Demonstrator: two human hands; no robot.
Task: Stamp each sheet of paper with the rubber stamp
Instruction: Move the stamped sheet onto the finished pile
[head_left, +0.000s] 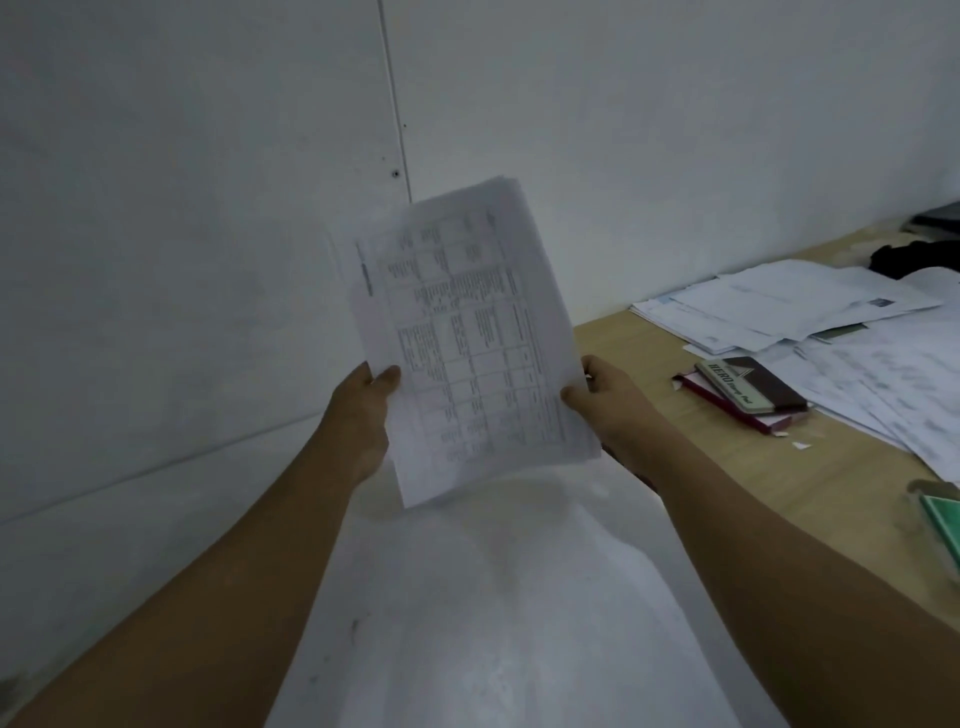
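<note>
Paper stack (467, 332) gripped between left hand (358, 415) and right hand (618, 410).

The picture is dim and a little grey, with soft light and no glare. The wall (182, 208) is darker on the left and brighter at the far right. Printed text on the held sheets (467, 332) is blurred (not readable). Wide-angle distortion bends the edges.
</note>
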